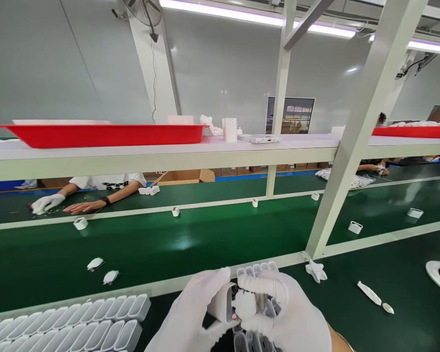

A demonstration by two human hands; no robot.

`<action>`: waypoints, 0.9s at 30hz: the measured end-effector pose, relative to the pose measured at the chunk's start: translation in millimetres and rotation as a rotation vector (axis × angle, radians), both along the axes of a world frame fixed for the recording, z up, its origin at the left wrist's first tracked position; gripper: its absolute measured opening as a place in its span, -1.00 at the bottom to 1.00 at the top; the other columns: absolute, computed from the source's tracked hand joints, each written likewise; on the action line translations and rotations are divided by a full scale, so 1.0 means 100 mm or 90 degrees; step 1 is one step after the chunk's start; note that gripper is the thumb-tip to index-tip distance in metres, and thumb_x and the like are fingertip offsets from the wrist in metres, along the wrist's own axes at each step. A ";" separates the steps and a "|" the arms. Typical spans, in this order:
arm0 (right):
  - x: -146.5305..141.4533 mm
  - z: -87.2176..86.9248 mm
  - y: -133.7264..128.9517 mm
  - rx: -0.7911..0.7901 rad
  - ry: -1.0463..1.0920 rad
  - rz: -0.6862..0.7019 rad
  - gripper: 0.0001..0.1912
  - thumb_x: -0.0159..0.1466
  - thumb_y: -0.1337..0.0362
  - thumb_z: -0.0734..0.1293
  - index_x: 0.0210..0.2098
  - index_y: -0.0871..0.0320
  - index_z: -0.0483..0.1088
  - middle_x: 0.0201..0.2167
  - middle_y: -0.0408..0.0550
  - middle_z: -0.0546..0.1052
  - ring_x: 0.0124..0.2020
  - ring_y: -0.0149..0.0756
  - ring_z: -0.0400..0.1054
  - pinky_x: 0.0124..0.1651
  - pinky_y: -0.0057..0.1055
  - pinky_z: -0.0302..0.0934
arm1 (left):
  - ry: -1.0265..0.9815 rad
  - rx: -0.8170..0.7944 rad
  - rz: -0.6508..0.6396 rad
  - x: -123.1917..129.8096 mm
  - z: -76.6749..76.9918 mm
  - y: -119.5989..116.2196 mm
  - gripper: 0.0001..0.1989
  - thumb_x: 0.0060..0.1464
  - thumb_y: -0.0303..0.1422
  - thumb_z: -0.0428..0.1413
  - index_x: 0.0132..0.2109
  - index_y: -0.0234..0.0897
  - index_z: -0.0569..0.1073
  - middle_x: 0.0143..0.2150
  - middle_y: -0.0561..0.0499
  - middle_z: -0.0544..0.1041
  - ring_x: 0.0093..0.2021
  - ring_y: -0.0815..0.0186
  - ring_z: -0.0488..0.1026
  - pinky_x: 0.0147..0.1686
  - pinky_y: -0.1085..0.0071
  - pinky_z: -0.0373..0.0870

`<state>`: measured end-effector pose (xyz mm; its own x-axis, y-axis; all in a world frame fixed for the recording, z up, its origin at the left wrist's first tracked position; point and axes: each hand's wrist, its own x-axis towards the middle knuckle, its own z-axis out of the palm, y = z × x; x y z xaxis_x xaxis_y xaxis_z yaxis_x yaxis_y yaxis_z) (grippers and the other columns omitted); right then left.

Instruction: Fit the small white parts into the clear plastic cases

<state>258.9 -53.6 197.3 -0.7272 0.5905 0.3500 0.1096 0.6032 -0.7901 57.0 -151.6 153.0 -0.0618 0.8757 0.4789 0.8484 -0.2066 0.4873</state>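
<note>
My left hand [192,313], in a white glove, is closed around a white hollow plastic housing [220,305] with its open end facing right. In my gloved right hand [291,305], thumb and fingers pinch a white rounded insert [245,306] with small dark parts along its edge. The insert stands at the mouth of the housing; how far it reaches inside I cannot tell. Below and behind my hands, rows of similar housings [254,341] show in part. More rows of open white housings [122,335] lie at the lower left.
A green conveyor belt [205,239] carries several white pieces. A slanted post [351,146] rises at right, and a shelf [249,155] holds a red tray [113,136]. Across the belt a co-worker's hands [84,207] rest on the bench. Crumpled white scrap [316,270] lies near the post.
</note>
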 end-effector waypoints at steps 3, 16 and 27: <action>-0.03 0.07 -0.05 0.012 -0.054 -0.044 -0.71 0.06 0.32 0.47 -0.19 0.07 0.63 -0.32 0.02 0.61 -0.32 -0.14 0.45 -0.11 -0.17 0.38 | 0.035 0.020 0.002 0.02 0.02 -0.01 -0.24 0.04 -0.44 0.23 0.31 0.18 0.14 0.14 -0.01 0.51 0.06 0.13 0.55 -0.02 0.15 0.58; 0.06 -0.34 -0.06 0.117 -0.150 -0.125 -0.55 0.24 0.18 0.37 0.12 -0.23 0.46 -0.18 -0.07 0.60 -0.23 -0.15 0.44 -0.16 -0.30 0.39 | 0.022 0.025 -0.012 0.11 0.04 0.01 -0.15 -0.03 -0.57 0.25 0.31 0.21 0.19 0.08 0.02 0.54 0.01 0.14 0.57 -0.08 0.18 0.61; 0.05 -0.09 -0.19 0.006 -0.245 -0.160 -0.52 0.21 0.18 0.40 0.12 -0.23 0.46 -0.11 -0.07 0.56 -0.08 -0.13 0.44 -0.03 -0.32 0.35 | -0.090 0.044 -0.076 0.18 0.18 -0.02 -0.28 -0.05 -0.61 0.14 0.21 0.15 0.37 0.05 -0.02 0.58 -0.05 0.16 0.58 -0.14 0.32 0.62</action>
